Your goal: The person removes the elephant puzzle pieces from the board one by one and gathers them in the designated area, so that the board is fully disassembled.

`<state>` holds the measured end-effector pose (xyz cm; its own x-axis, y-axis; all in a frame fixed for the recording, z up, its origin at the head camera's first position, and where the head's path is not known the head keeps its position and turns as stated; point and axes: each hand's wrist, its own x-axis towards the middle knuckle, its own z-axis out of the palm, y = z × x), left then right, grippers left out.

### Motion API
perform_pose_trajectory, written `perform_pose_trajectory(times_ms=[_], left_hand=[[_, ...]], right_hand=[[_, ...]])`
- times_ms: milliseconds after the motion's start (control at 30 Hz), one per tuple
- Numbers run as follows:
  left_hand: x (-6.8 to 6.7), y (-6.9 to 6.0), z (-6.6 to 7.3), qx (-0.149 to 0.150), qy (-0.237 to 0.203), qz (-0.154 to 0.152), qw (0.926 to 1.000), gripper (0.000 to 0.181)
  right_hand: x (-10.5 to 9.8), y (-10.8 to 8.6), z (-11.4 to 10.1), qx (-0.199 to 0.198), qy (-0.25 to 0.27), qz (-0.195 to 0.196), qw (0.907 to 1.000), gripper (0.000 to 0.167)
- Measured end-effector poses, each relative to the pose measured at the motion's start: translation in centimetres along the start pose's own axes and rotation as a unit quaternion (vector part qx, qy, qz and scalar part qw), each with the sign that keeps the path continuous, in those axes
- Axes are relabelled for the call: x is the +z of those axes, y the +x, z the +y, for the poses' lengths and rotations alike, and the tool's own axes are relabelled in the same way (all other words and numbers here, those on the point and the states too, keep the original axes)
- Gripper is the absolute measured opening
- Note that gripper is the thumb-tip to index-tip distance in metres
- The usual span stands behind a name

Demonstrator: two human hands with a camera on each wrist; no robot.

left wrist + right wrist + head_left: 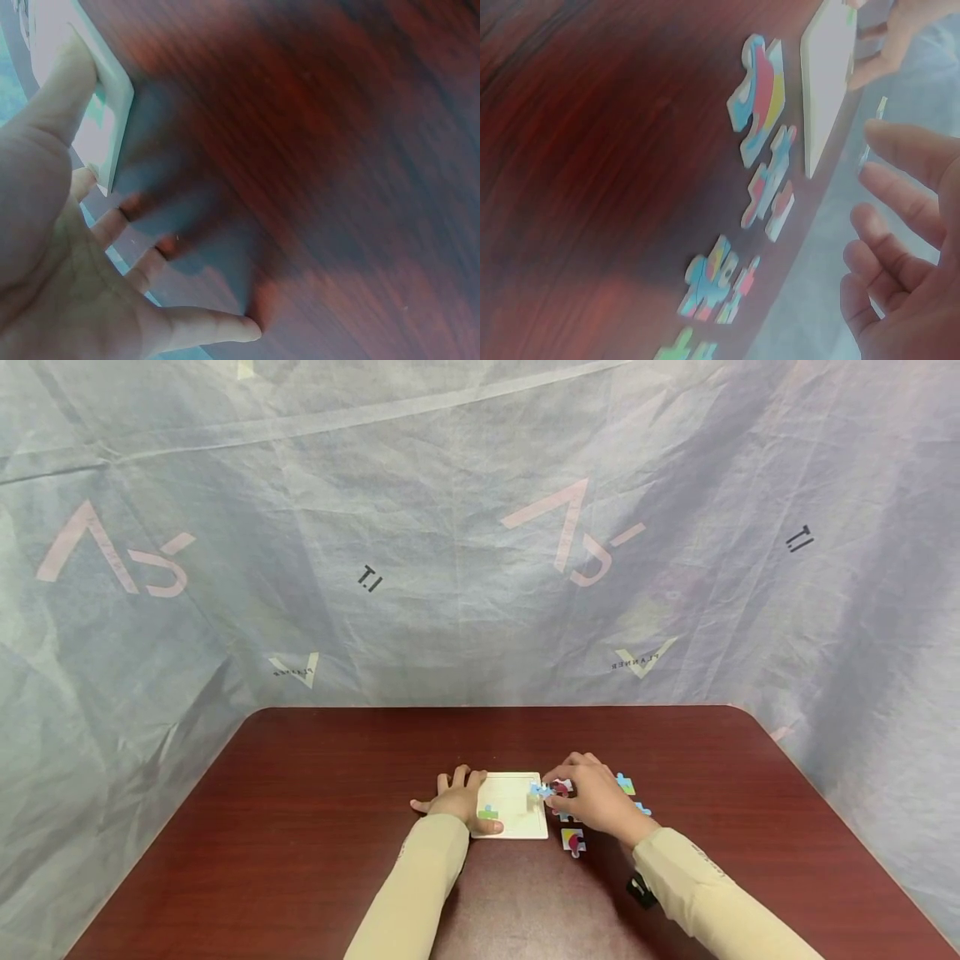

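A white puzzle tray (508, 792) lies on the table, with a green and blue puzzle piece (487, 814) in its near left corner. My left hand (453, 803) rests at the tray's left side, fingers spread and fairly straight. In the left wrist view its thumb (66, 82) lies over the tray's edge. Above the tray's right edge, my right hand (596, 795) pinches a light blue puzzle piece (540, 790) between thumb and fingertip. The right wrist view shows that piece (875, 129) almost edge-on, apart from the tray.
Several loose puzzle pieces lie right of the tray, among them a yellow and red one (573, 841) nearer me and a blue and green one (626, 783) beyond my right hand. A small black object (641, 891) sits by the right sleeve. A grey sheet (465, 527) hangs behind the table.
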<state>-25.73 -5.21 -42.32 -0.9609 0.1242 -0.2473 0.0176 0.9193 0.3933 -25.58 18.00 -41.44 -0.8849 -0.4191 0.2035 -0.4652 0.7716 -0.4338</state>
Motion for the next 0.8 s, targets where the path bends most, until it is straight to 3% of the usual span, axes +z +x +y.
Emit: perform_pose_trajectory(times_ms=[433, 800], left_hand=[[0.1, 0.1, -0.2, 0.009, 0.0, 0.005, 0.9999, 0.088], [0.2, 0.1, -0.2, 0.016, 0.002, 0.008, 0.9998, 0.088]], right_hand=[[-1.3, -1.5, 1.5, -0.006, -0.013, 0.046, 0.9988, 0.025], [-2.5, -3.4, 2.6, -0.005, -0.024, 0.045, 0.9987, 0.025]])
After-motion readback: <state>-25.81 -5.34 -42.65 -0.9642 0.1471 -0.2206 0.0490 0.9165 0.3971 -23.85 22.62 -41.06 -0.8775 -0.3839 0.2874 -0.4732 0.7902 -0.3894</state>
